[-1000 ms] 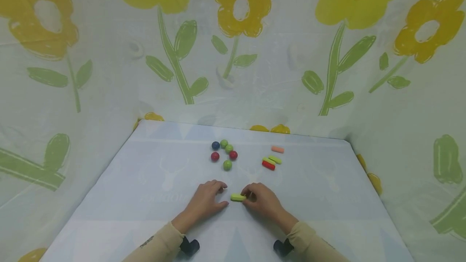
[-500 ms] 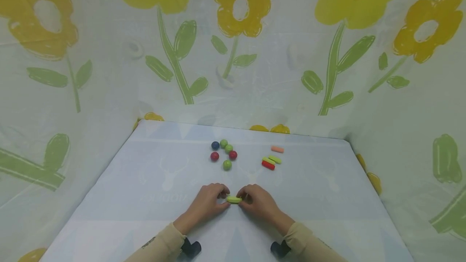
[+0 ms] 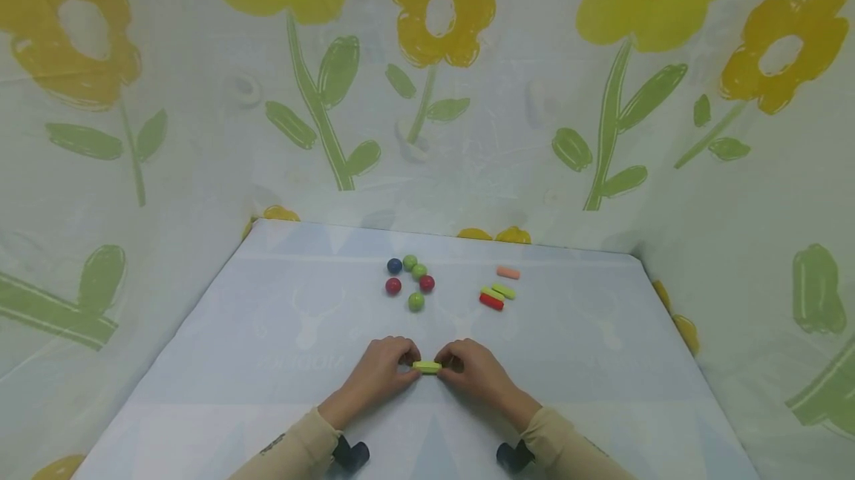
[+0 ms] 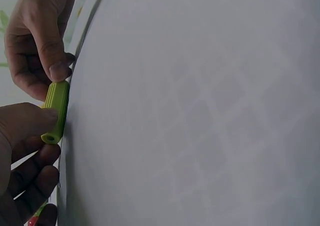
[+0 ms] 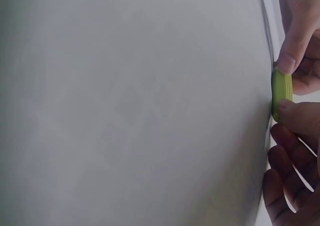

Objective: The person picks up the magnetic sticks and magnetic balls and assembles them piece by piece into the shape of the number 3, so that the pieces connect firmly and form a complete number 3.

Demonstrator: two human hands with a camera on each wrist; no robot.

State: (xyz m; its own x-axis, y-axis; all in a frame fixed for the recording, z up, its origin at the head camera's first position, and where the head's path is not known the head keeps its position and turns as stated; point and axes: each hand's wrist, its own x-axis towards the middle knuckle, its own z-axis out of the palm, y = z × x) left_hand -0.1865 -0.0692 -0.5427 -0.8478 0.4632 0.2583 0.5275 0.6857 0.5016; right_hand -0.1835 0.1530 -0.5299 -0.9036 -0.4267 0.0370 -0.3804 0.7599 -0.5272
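A short lime-green ridged stick (image 3: 427,367) lies crosswise between both hands, low over the white table. Its near end shows a small hole in the left wrist view, where the stick's side (image 4: 60,99) is plainly grooved. My left hand (image 3: 382,365) pinches the left end, thumb on the near side. At the other end, the thumb and fingers of my right hand (image 3: 476,367) pinch it as well. In the right wrist view, part of the stick (image 5: 282,86) shows between the two thumbs.
Beyond the hands lie several small balls: a blue ball (image 3: 394,265), red ones such as this red ball (image 3: 392,285), and green ones, the nearest a green ball (image 3: 416,301). To their right are a red stick (image 3: 491,303), two lime ones and an orange stick (image 3: 508,272).
The stick, at first held by the right hand alone, has moved left. My left hand has closed in and now pinches its left end. The balls and other sticks have stayed put.
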